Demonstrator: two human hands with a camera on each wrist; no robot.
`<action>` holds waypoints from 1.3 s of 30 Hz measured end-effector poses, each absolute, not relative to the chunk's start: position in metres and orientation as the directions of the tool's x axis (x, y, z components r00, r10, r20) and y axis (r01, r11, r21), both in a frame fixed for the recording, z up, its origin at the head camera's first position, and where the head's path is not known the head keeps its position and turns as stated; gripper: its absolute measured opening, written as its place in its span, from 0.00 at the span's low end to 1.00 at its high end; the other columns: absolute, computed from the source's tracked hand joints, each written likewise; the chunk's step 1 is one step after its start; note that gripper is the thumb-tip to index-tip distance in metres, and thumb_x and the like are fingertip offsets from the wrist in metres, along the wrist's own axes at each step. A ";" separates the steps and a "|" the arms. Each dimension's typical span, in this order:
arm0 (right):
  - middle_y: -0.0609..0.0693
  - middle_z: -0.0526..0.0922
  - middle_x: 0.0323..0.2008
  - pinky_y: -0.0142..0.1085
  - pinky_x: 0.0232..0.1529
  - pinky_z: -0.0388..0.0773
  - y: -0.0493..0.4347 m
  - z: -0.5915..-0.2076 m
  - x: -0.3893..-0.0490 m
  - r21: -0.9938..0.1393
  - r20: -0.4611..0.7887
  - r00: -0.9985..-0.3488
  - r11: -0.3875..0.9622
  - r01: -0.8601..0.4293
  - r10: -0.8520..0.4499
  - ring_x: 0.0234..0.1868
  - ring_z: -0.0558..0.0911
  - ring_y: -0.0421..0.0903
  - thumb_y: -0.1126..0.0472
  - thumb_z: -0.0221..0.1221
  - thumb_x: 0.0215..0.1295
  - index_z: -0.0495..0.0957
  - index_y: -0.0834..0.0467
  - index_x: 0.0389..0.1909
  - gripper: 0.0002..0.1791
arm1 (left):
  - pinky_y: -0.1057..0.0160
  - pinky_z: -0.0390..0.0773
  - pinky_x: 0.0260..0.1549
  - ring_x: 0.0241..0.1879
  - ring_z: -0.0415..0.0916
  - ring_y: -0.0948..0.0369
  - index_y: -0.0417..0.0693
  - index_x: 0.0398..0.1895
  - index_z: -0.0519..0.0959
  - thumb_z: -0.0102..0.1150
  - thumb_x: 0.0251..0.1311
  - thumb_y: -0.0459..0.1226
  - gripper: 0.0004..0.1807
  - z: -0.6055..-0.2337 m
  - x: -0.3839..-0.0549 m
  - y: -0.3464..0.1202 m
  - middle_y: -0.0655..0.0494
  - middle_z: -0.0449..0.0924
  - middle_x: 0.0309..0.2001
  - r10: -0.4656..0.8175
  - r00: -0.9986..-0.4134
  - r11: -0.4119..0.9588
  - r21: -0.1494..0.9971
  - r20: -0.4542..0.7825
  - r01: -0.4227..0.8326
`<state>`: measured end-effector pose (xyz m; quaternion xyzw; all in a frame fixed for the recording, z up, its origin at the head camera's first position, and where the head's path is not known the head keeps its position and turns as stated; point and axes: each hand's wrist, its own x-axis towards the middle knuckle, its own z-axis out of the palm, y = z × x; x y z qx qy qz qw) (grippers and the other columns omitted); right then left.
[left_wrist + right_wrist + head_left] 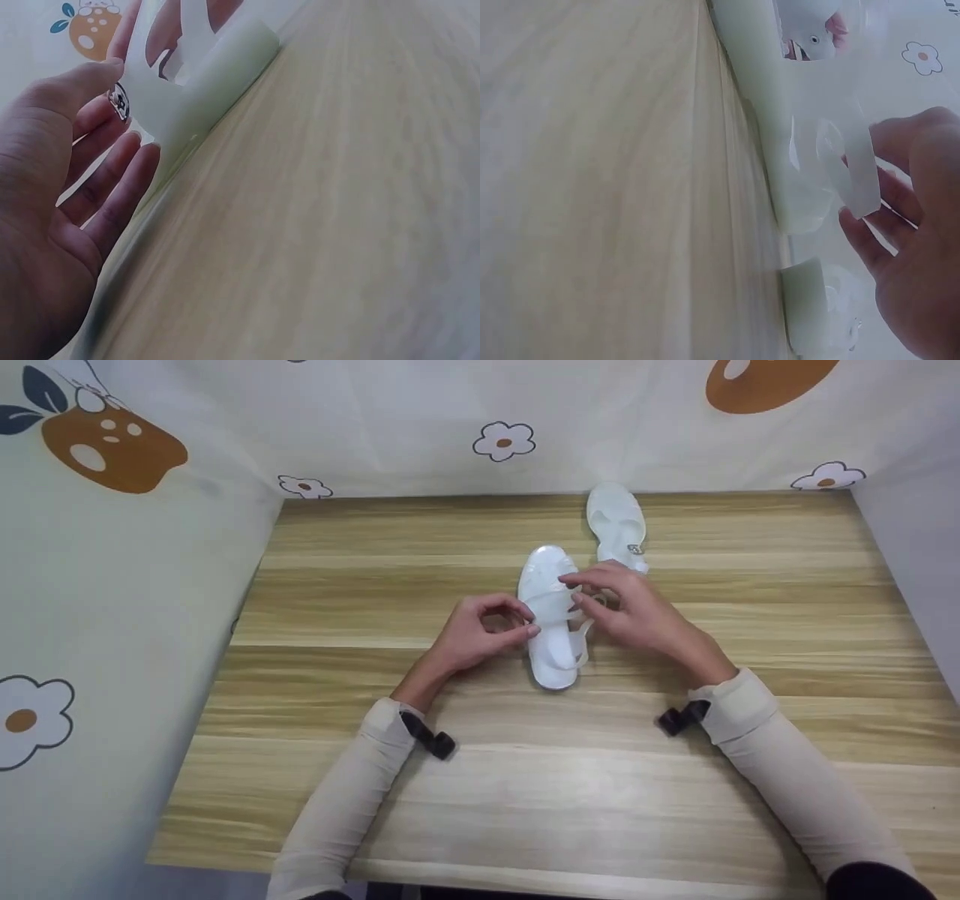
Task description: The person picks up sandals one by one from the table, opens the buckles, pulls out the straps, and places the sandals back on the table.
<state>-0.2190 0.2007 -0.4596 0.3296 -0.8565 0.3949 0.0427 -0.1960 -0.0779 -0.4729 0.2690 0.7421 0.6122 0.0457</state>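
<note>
A white translucent sandal (553,676) lies on the table between my hands, its toe pointing away from me. My left hand (480,634) is at its left side, thumb and forefinger bent toward each other. In the left wrist view, that thumb pinches the strap edge by a metal buckle (120,101), with fingertips behind it. From the other side, my right hand (634,607) holds the broad front strap (866,169), fingers bent about its edge. A second, matching sandal (616,506) lies behind, its heel partly hidden by my right hand.
The wood-grain table (360,675) meets a pale curtain (405,427) with printed flowers and fruit at the back. Similar cloth hangs along the left side. Black camera mounts (439,744) sit on both wrists, over light sleeves.
</note>
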 end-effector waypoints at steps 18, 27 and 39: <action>0.58 0.81 0.48 0.39 0.41 0.86 0.208 -0.471 -0.203 -0.903 0.009 -0.910 0.387 -0.185 -0.415 0.42 0.87 0.55 0.48 0.53 0.76 0.66 0.59 0.66 0.27 | 0.50 0.85 0.27 0.28 0.81 0.42 0.41 0.33 0.80 0.63 0.65 0.34 0.05 -0.478 -0.200 -0.081 0.45 0.83 0.32 0.308 -0.926 0.108 0.959 0.217 0.260; 0.63 0.85 0.49 0.42 0.42 0.87 0.202 -0.473 -0.200 -0.946 -0.072 -0.897 0.315 -0.077 -0.436 0.38 0.88 0.55 0.47 0.52 0.76 0.68 0.64 0.60 0.25 | 0.49 0.87 0.30 0.29 0.85 0.41 0.33 0.34 0.79 0.60 0.69 0.36 0.11 -0.477 -0.200 -0.081 0.35 0.85 0.30 0.397 -0.911 0.086 0.984 0.111 0.157; 0.60 0.87 0.43 0.39 0.40 0.86 0.193 -0.474 -0.195 -0.947 -0.066 -0.901 0.310 -0.078 -0.429 0.39 0.89 0.51 0.45 0.55 0.74 0.78 0.63 0.53 0.24 | 0.53 0.87 0.30 0.29 0.88 0.46 0.32 0.34 0.81 0.60 0.69 0.37 0.14 -0.497 -0.211 -0.078 0.39 0.88 0.30 0.336 -0.941 0.094 0.992 0.046 0.082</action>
